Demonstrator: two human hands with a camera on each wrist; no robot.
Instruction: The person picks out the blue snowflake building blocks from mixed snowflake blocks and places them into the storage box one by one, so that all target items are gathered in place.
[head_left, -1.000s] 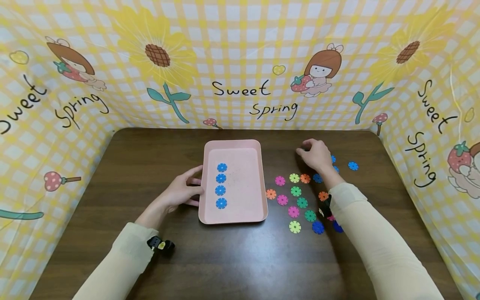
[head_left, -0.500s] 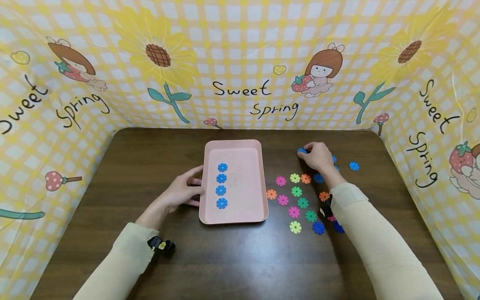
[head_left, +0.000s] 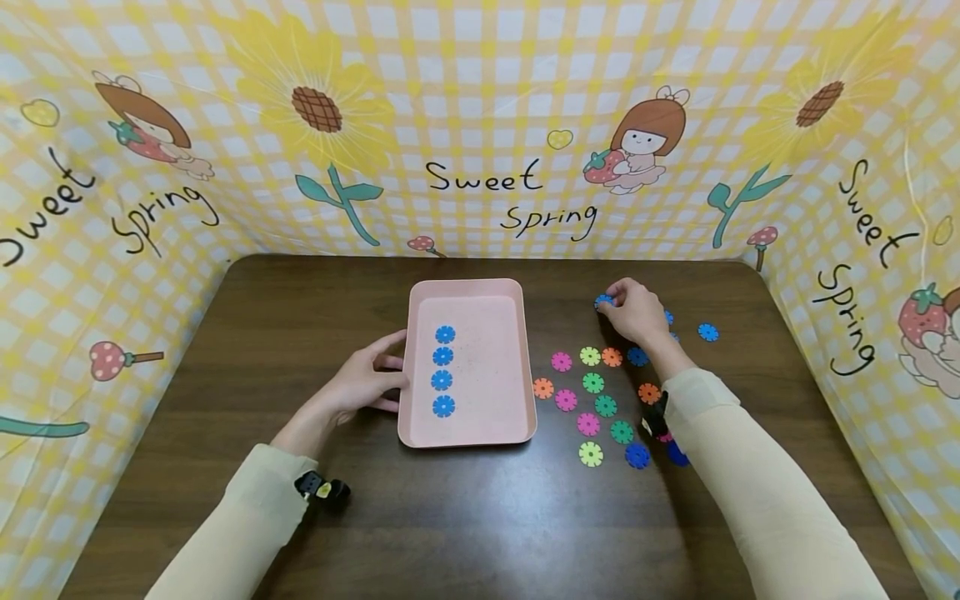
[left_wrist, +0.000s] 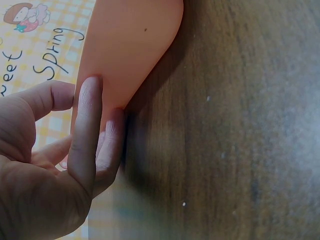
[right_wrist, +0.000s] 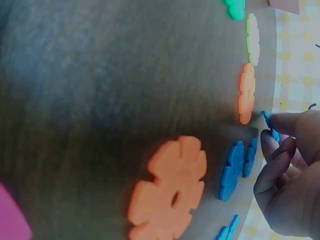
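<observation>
My right hand (head_left: pixel 636 310) pinches a blue notched plastic disc (head_left: pixel 604 301) between thumb and fingertips at the far right of the table. In the right wrist view the same blue disc (right_wrist: pixel 270 126) is tilted on edge, partly covered by the fingers. Fingers of my left hand (head_left: pixel 366 379) rest against the outer left wall of a pink tray (head_left: pixel 487 437). The left wrist view shows these fingers (left_wrist: pixel 86 125) fairly straight along the tray wall (left_wrist: pixel 135 45). Several blue discs (head_left: pixel 442 380) lie in a column in the tray's left half.
Right of the tray, loose discs in pink (head_left: pixel 566 401), green (head_left: pixel 593 383), orange (head_left: pixel 612 357), yellow-green (head_left: pixel 591 454) and dark blue (head_left: pixel 637 456) lie on the brown table (head_left: pixel 480 525). Another blue disc (head_left: pixel 708 332) lies far right. My right forearm covers some discs. Patterned cloth (head_left: pixel 480 100) surrounds the table.
A second ago no disc showed at the right fingertips; half a second ago the blue disc came into view, pinched there. The left hand, tray and other discs stay put.
</observation>
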